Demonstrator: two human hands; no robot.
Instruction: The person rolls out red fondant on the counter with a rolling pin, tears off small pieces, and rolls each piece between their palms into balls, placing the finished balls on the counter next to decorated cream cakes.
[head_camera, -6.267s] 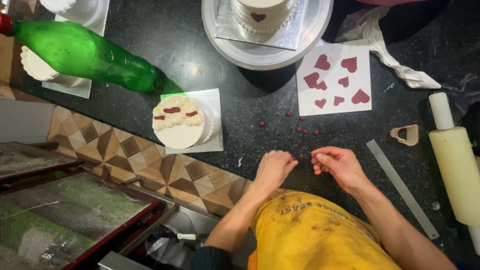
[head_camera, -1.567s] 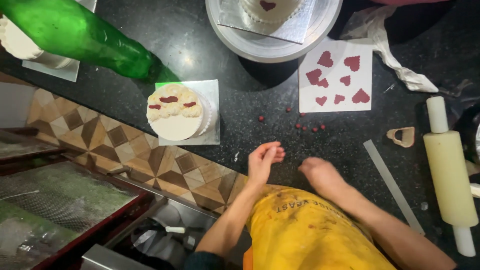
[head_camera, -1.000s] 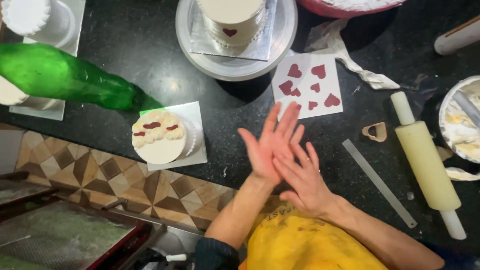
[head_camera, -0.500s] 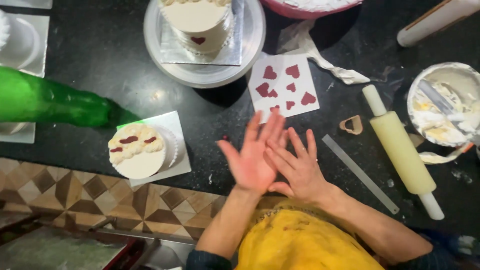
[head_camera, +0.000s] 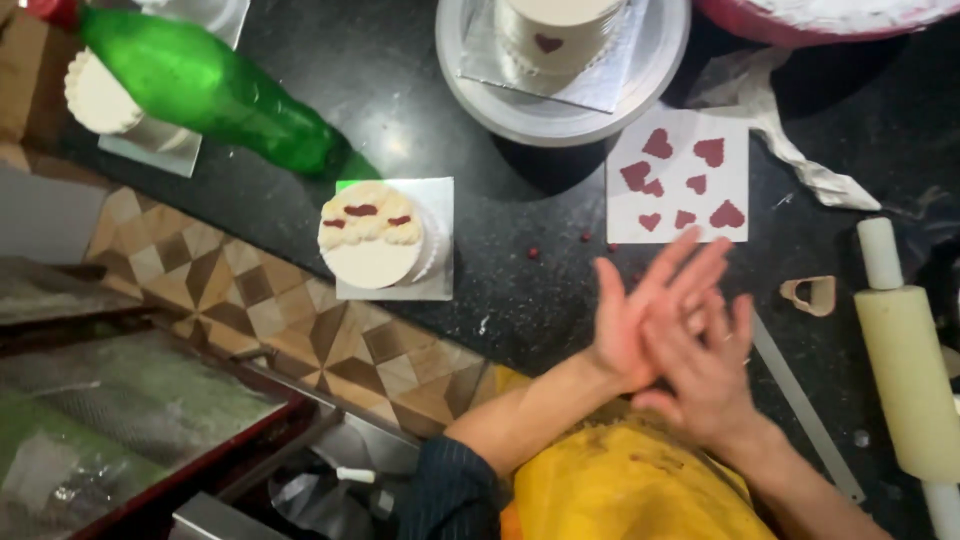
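Head view, entries running left to right. Far left: green bottle (head_camera: 210, 85) lying tilted across the dark surface (head_camera: 500, 270), its upper end over a small white cake (head_camera: 100, 95) on a square card. Near it, apart from the bottle's lower end, a small round cake (head_camera: 372, 238) with cream piping and red pieces on top, sitting on its own square board. Above centre: a taller white cake (head_camera: 555, 30) with a red heart on its side, on a turntable (head_camera: 560, 100).

Centre: a few tiny red balls (head_camera: 533, 253) lie loose on the surface, just left of my hands. My left hand (head_camera: 640, 320) is open, palm up, fingers spread; my right hand (head_camera: 700, 370) lies flat across it, palm to palm, also open. Whether anything sits between the palms, I cannot tell: it is hidden.

Judgement on the red balls: very light, soft, probably slightly tacky, easily squashed or rolled away on the slick surface. Best taken singly with a gentle fingertip pinch, from above.

Right of the hands: white card with red heart cut-outs (head_camera: 680, 180), thin and fragile by the look; lift by sliding under an edge. Then a heart cutter (head_camera: 812, 296), a flat ruler (head_camera: 800, 400), and a rolling pin (head_camera: 905, 370) at far right.
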